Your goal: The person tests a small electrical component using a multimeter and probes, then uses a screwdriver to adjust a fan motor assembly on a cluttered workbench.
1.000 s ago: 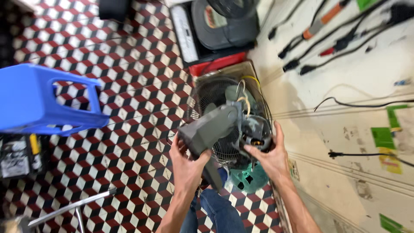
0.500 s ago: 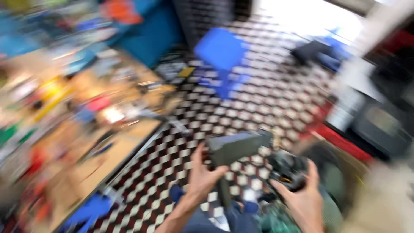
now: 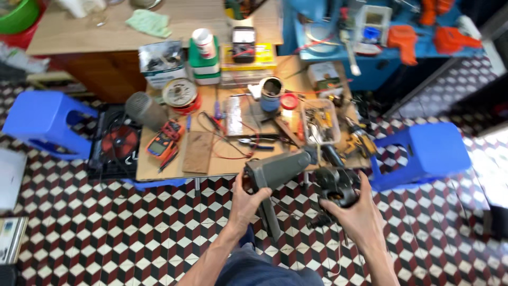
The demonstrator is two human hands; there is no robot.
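My left hand [image 3: 244, 204] grips a grey plastic housing [image 3: 275, 172] with a long stem that hangs down between my arms. My right hand [image 3: 355, 214] holds a black motor [image 3: 337, 185] with wires, joined to the housing's right end. Both are held over the patterned floor, just in front of a low wooden work table [image 3: 211, 164]. My knees in blue trousers [image 3: 259, 267] show at the bottom.
The table carries a multimeter [image 3: 164, 140], solder spools, pliers, a clear parts box [image 3: 318, 122], wires and tins. Blue plastic stools stand at the left [image 3: 42, 122] and right [image 3: 428, 153]. A fan part [image 3: 117, 142] lies left of the table. A blue bench with tools is behind.
My view has swung from a fan cage on the floor by a wall round to the work table. Both hands have carried the housing and motor along, still gripped.
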